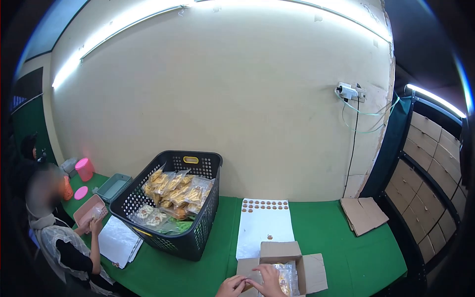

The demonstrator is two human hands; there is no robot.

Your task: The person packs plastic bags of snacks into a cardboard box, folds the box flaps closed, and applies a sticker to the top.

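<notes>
An open cardboard box (pixel 312 273) sits at the front edge of the green table, with clear bags of yellow snacks (pixel 288 279) inside. My left hand (pixel 231 287) is at the box's left side, fingers pinched together. Over the left part of the box, my right hand (pixel 267 281) has its fingertips close to those of my left hand. Whatever lies between the fingertips is too small to make out. Behind the box lies a white sheet (pixel 262 225) with rows of small round brown stickers along its top and a single one lower down.
A black basket (pixel 193 242) of bagged snacks stands left of the sheet. Further left, a person (pixel 64 247) handles a small bag over a pink basket (pixel 84 210), near a white paper stack (pixel 116 240). Flattened cardboard (pixel 363 215) lies at the right.
</notes>
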